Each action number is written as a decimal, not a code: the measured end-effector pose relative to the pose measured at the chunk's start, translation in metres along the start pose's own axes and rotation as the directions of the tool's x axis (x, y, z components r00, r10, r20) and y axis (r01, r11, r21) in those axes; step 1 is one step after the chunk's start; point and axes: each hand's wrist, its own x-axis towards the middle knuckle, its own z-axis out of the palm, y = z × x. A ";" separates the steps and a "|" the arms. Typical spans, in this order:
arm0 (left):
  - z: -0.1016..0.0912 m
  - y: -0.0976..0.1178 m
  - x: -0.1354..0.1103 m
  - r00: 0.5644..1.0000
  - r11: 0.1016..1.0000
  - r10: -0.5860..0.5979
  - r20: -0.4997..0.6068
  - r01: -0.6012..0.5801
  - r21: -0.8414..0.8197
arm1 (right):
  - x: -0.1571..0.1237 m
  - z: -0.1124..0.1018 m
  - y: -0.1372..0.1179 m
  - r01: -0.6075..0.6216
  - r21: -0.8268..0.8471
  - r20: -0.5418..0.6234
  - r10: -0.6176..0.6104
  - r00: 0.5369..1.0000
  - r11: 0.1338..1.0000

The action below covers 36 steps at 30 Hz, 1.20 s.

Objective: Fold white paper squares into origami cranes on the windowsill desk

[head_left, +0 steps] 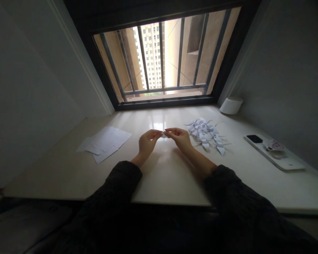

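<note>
Above the middle of the pale sill, my left hand [148, 141] and my right hand [180, 138] meet fingertip to fingertip. Between them they pinch a small piece of folded white paper [164, 134]; most of it is hidden behind my fingers, so its exact shape does not show. Just right of my right hand lies a heap of folded paper cranes [204, 132], white and with thin pointed ends. To the left of my left hand, flat sheets of white paper [110, 141] overlap in a loose stack.
A white phone [277, 155] with a round grip on its back lies at the right. In the back right corner stands a white cylinder-like object [231, 105]. The stone sill [172, 187] ends at a front edge near my body; a barred window [164, 100] closes the back.
</note>
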 end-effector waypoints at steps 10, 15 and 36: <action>-0.010 0.012 -0.003 0.963 0.730 0.247 0.108 -0.258 0.632 | 0.000 0.003 0.004 -0.085 0.013 0.025 0.085 0.996 0.996; -0.009 0.008 -0.001 0.991 0.849 0.123 0.047 -0.130 0.512 | -0.003 0.004 -0.007 0.035 -0.112 0.090 -0.025 0.996 0.993; -0.002 -0.002 0.001 0.956 0.982 -0.183 0.231 0.168 0.080 | -0.002 0.000 -0.010 0.028 -0.270 -0.026 -0.037 0.999 0.962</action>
